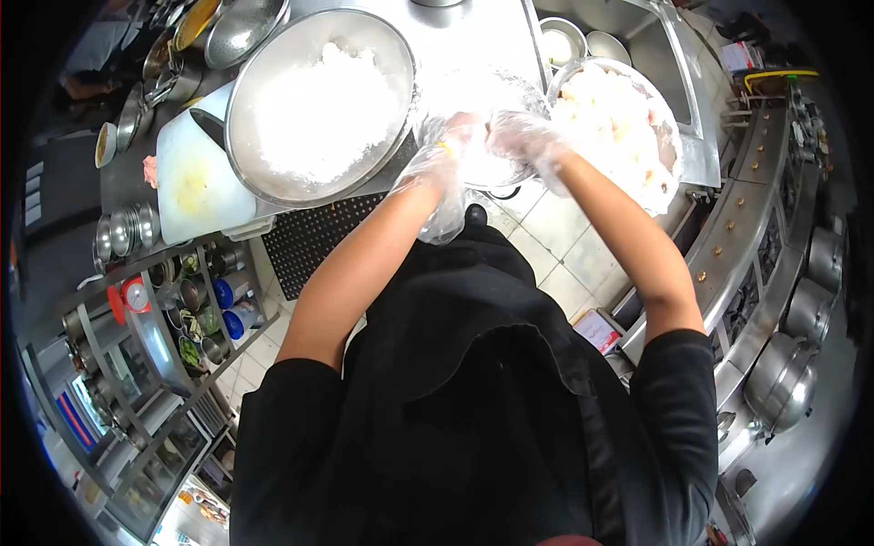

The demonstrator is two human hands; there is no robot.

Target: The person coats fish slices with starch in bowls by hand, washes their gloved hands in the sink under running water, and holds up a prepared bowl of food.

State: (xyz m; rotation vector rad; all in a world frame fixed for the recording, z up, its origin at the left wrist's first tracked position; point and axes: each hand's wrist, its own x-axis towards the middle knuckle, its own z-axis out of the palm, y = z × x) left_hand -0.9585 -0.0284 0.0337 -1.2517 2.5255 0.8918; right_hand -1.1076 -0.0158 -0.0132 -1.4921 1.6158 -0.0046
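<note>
Both hands wear clear plastic gloves and meet above a bright, overexposed container (496,177) at the counter edge. My left hand (455,141) is on its left side, fingers curled in toward the middle. Beside it, my right hand (519,136) has its fingers bent toward the left one. Glare hides the fingertips and anything between them. Left of the hands stands a large metal bowl (238,136) with white powder (319,114). To the right, a wide bowl (669,127) holds pale, lumpy pieces (605,109).
A cutting board (196,173) with a yellowish stain lies at the left. Metal bowls and pans stand behind it. At the upper right is a sink (665,45) with small bowls beside it. A stove line (728,237) runs down the right. Shelving (173,337) stands lower left.
</note>
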